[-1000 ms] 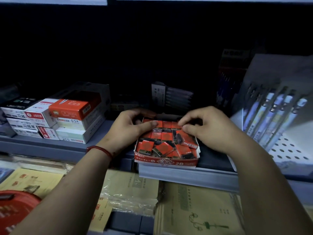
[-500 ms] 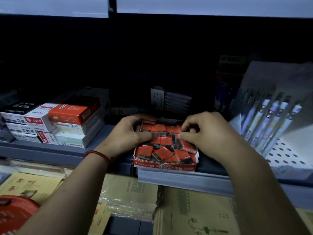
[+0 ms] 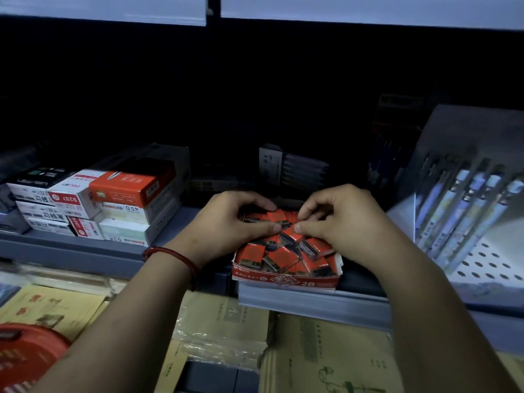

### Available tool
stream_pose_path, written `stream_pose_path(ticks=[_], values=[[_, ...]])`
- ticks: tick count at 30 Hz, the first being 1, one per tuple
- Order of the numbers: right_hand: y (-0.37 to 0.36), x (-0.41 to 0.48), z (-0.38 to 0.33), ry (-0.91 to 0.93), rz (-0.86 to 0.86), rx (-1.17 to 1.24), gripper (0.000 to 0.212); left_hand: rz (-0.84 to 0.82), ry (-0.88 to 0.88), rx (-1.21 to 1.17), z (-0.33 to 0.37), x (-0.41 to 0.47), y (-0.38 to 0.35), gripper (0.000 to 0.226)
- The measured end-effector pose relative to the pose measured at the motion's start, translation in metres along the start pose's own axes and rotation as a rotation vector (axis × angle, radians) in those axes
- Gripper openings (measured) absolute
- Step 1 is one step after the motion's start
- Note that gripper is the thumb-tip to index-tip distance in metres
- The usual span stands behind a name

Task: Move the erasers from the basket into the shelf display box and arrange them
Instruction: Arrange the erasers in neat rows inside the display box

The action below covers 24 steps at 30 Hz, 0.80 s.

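Head view — left hand [image 3: 226, 222], right hand [image 3: 340, 222] in pinch on back-edge erasers [image 3: 279, 216] — box [image 3: 286, 280] brimful.

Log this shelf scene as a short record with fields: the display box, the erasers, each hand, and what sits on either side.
display box: red, marked 2B, at the front edge of the shelf
erasers: red and black, front ones jumbled
left hand: pinches erasers in the back row
right hand: pinches erasers beside it, thumbs nearly meeting
left of box: stacked pen boxes
right of box: tilted rack of pens
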State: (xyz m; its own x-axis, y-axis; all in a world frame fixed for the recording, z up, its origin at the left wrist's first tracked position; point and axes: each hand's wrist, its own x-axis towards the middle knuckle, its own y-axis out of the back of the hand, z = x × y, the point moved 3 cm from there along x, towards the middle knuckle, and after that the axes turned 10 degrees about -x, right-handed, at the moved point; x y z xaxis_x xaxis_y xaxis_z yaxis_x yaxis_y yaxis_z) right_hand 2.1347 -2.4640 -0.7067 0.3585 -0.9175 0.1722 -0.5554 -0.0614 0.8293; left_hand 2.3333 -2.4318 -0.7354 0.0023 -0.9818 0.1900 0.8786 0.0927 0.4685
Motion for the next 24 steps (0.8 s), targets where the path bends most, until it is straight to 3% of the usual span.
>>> stream_pose_path(ticks=[6, 11, 19, 24], values=[[-0.005, 0.000, -0.001, 0.004, 0.061, -0.057, 0.015, 0.040, 0.024, -0.036, -0.005, -0.001, 0.001, 0.033], [0.006, 0.002, 0.010, -0.027, 0.029, 0.040, 0.011, 0.095, 0.066, -0.131, -0.012, -0.004, 0.004, 0.029], [0.005, 0.006, -0.003, 0.072, -0.228, 0.076, 0.032, 0.037, 0.062, -0.225, -0.014, -0.005, 0.001, 0.029], [0.004, 0.007, -0.005, 0.070, -0.289, 0.144, 0.038, 0.063, 0.058, -0.191, -0.013, -0.004, 0.000, 0.027]])
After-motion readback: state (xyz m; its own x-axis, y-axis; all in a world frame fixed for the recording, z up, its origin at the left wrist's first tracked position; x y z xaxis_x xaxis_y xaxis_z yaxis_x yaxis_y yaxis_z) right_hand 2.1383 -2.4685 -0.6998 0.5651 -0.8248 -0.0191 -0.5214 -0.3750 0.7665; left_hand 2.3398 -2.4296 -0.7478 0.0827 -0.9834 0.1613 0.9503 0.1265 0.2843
